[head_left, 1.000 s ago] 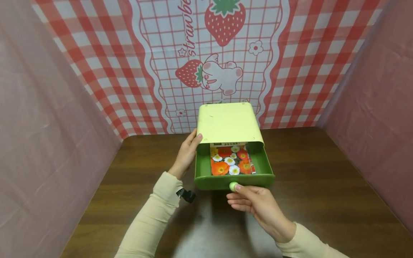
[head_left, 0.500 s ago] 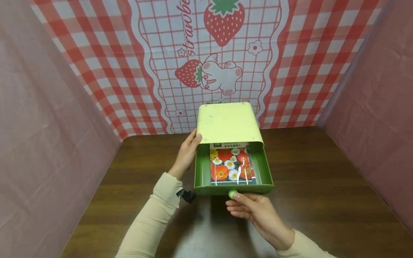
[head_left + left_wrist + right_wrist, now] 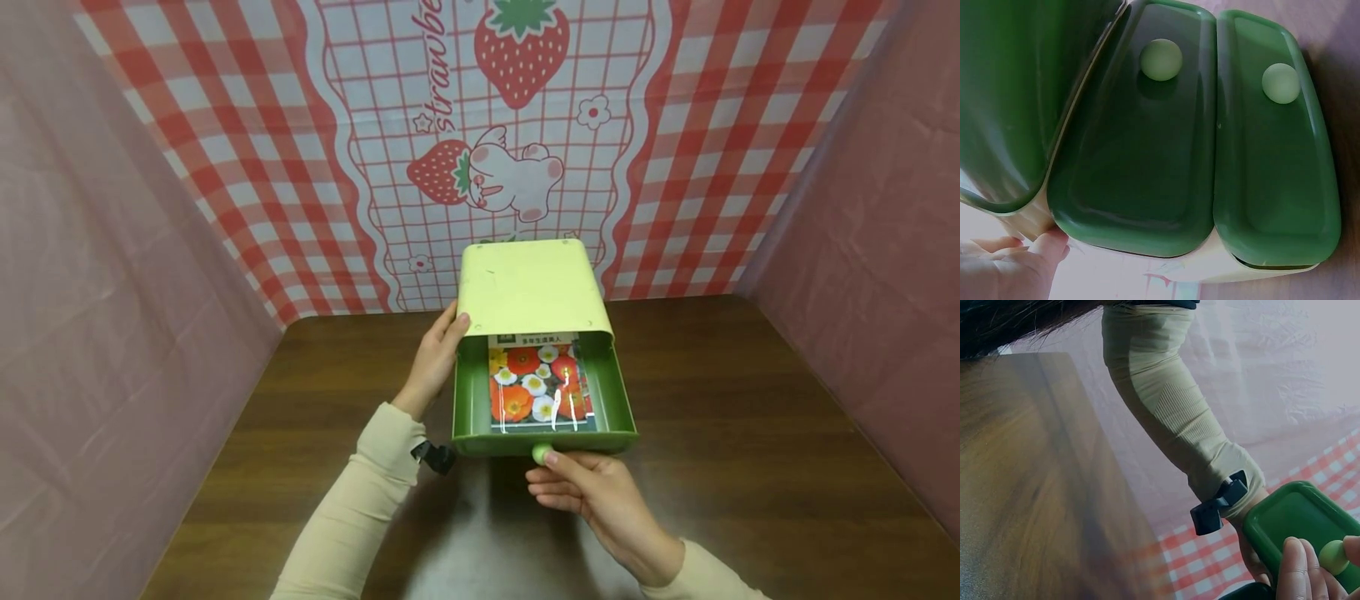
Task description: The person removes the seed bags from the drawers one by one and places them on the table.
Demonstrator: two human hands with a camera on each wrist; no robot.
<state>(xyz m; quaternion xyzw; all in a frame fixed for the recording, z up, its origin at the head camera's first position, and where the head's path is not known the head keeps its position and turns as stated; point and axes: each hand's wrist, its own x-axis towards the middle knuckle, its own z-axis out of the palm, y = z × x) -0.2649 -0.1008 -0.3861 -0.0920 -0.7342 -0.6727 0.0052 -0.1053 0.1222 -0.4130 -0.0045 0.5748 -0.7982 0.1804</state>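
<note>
A small drawer cabinet (image 3: 532, 283) with a pale yellow shell stands near the back of the table. Its green top drawer (image 3: 495, 446) is pulled well out. Inside lies a glossy packet (image 3: 532, 385) printed with red, orange and white poppies. My right hand (image 3: 607, 504) pinches the round light green knob (image 3: 541, 452) between thumb and fingers. My left hand (image 3: 433, 354) lies along the cabinet's left side, thumb at the upper front corner. In the left wrist view, the middle drawer (image 3: 1129, 156) and the bottom drawer (image 3: 1275, 169) are closed, each with a round knob.
The brown wooden table (image 3: 750, 433) spreads around the cabinet. Behind it hangs a red checked strawberry cloth (image 3: 517, 167). Pinkish curtains (image 3: 112, 292) close in both sides. A black wrist camera (image 3: 433, 456) sits on the left sleeve.
The right hand has drawn the top drawer a little farther toward me, showing more of the packet. In the last half second almost nothing moved. The left hand stayed in place.
</note>
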